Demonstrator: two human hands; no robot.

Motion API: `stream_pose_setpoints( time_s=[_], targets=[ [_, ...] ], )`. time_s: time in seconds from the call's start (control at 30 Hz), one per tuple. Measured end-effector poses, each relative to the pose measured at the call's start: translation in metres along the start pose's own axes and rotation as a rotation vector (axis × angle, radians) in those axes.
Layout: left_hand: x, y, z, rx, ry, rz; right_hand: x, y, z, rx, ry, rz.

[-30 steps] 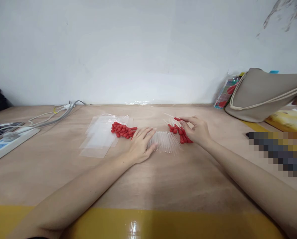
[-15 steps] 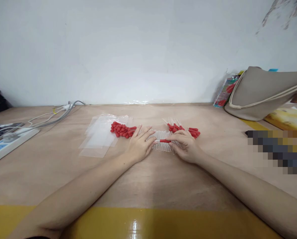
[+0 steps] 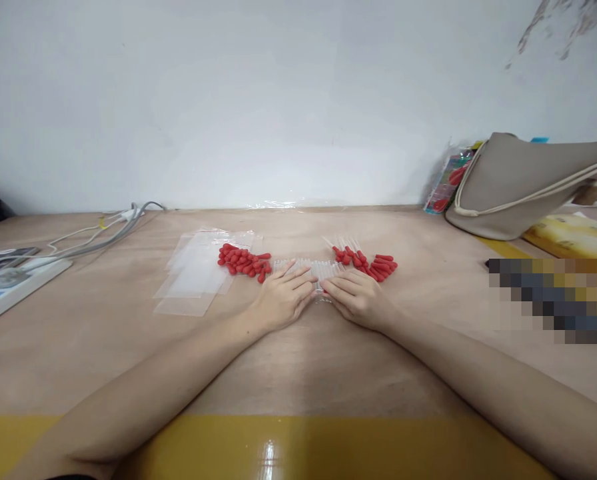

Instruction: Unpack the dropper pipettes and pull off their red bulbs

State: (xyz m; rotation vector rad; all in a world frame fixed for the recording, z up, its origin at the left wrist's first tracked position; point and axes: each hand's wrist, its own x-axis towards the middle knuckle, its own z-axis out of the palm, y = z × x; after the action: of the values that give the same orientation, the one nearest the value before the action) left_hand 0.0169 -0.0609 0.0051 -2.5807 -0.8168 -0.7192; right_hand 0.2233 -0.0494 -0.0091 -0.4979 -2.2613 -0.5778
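Observation:
My left hand (image 3: 289,293) and my right hand (image 3: 357,298) face each other with fingers bent inward, their tips close together. Between them they pinch a dropper: my left fingers on its glass tube, my right fingers covering its red rubber bulb almost wholly. Beneath the hands lies a row of clear glass tubes (image 3: 306,267). A heap of red rubber bulbs (image 3: 243,260) sits just beyond my left hand. Beyond my right hand are several droppers (image 3: 351,253), glass tubes with red bulbs fitted, their tubes pointing away from me.
Clear plastic bags (image 3: 193,280) lie fanned out at the left of the table (image 3: 278,373). Farther left are a white power strip (image 3: 23,287) and grey cables (image 3: 113,233). A beige bag (image 3: 508,193) and a packet (image 3: 448,180) stand against the wall at the right.
My right hand has shifted slightly left, toward my left hand, and its fingers have closed over the red bulb, which showed plainly before. The camera view has turned slightly.

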Motion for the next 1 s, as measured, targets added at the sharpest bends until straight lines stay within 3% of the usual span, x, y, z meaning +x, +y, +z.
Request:
stream_pose_setpoints(
  time_s=[0.23,0.6,0.83,0.9,1.0],
  targets=[
    [0.000,0.004,-0.005,-0.063,-0.019,-0.007,0.000,0.005,-0.013,-0.025,-0.006,-0.167],
    [-0.003,0.003,-0.005,-0.167,-0.064,-0.024,-0.002,0.010,-0.019,-0.013,0.086,-0.274],
    [-0.007,0.000,-0.006,-0.172,-0.022,0.003,-0.004,0.014,-0.025,-0.068,0.089,-0.307],
    [-0.010,-0.005,-0.008,-0.159,-0.008,-0.029,-0.010,0.021,-0.029,-0.080,0.088,-0.261],
    [-0.017,-0.016,-0.012,-0.109,0.080,-0.196,-0.019,0.038,-0.034,-0.147,0.127,0.023]
  ],
)
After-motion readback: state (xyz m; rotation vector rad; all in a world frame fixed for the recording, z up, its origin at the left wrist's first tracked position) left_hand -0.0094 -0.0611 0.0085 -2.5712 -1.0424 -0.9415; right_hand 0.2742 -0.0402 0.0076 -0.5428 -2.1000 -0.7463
